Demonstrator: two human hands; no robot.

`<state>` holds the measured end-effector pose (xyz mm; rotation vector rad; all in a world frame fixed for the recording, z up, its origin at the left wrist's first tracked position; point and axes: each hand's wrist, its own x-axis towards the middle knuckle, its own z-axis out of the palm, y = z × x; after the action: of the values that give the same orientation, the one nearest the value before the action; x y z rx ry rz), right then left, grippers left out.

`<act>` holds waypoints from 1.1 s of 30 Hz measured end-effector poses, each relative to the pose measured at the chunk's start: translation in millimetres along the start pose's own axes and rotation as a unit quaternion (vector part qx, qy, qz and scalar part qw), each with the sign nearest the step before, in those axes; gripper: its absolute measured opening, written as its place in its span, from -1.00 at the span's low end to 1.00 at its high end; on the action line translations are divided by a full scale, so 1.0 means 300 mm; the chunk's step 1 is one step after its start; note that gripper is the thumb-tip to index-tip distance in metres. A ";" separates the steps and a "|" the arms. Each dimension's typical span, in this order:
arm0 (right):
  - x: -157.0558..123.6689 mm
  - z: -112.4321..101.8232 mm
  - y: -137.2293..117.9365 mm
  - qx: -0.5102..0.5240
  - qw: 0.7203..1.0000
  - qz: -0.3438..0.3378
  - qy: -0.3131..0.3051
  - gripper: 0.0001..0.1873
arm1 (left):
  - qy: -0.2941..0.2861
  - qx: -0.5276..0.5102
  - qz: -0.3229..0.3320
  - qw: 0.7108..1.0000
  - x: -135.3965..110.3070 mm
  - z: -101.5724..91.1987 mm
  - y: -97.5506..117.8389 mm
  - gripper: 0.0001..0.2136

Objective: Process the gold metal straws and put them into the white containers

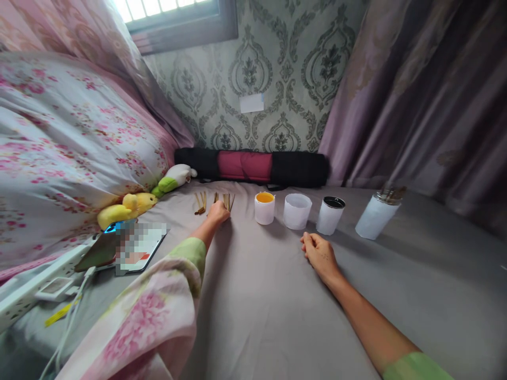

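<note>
My left hand point(218, 212) reaches forward over the grey sheet point(257, 295), fingers closed on a bunch of thin brown sticks point(227, 200) lying on the bed. A second small bunch of sticks point(200, 202) lies just left of it. My right hand point(317, 252) rests on the sheet with fingers curled, nothing visible in it, just in front of a row of white cups: one with orange contents point(264, 208), an empty one point(297, 211), and one with a dark inside point(330, 215).
A tilted white jar point(374, 216) holding more sticks stands at the right. A black and red roll point(253, 166) lies along the wall. Yellow and green plush toys point(137, 203), a floral pillow point(67, 153), a phone point(134, 248) and cables point(67, 316) are at the left.
</note>
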<state>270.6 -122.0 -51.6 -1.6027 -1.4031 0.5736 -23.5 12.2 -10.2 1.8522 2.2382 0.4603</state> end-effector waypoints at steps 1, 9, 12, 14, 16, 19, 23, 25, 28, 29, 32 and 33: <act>0.000 0.000 0.000 0.000 1.000 -0.001 0.000 -0.53 | -0.001 0.003 -0.004 1.000 0.000 -0.003 -0.001 -0.81; 0.001 -0.001 0.001 -0.003 1.000 -0.005 -0.002 -0.55 | 0.000 0.019 -0.010 1.000 -0.006 -0.009 -0.011 -0.81; 0.000 -0.001 0.001 -0.001 1.000 -0.008 -0.001 -0.55 | 0.005 0.018 -0.009 1.000 -0.011 -0.008 -0.011 -0.82; 0.001 -0.001 0.003 0.000 1.000 -0.008 0.000 -0.54 | 0.007 0.017 -0.010 1.000 -0.013 -0.010 -0.010 -0.82; 0.002 0.000 0.006 -0.001 1.000 -0.007 0.001 -0.53 | 0.008 0.017 -0.011 1.000 -0.015 -0.013 -0.007 -0.82; 0.003 0.002 0.008 -0.002 1.000 -0.009 -0.003 -0.52 | 0.009 0.017 -0.013 1.000 -0.017 -0.016 -0.005 -0.81; 0.003 0.003 0.008 0.001 1.000 -0.010 -0.002 -0.53 | 0.011 0.018 -0.016 1.000 -0.021 -0.019 -0.005 -0.81; 0.002 0.003 0.007 0.002 1.000 -0.008 -0.002 -0.52 | 0.012 0.018 -0.017 1.000 -0.024 -0.021 -0.005 -0.81; 0.002 0.003 0.005 0.003 1.000 -0.007 -0.003 -0.52 | 0.014 0.017 -0.021 1.000 -0.029 -0.025 -0.003 -0.80; 0.002 0.002 0.004 0.003 1.000 -0.007 -0.002 -0.52 | 0.014 0.017 -0.022 1.000 -0.031 -0.027 -0.002 -0.80; 0.001 0.002 0.001 0.003 1.000 -0.006 -0.001 -0.54 | 0.017 0.014 -0.027 0.999 -0.038 -0.032 0.002 -0.80; 0.001 0.002 0.000 0.002 1.000 -0.006 -0.002 -0.54 | 0.017 0.013 -0.028 0.999 -0.040 -0.034 0.003 -0.80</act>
<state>270.4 -121.5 -51.9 -1.5905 -1.4121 0.5717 -23.8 -0.5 -0.9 1.8004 2.3225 0.4593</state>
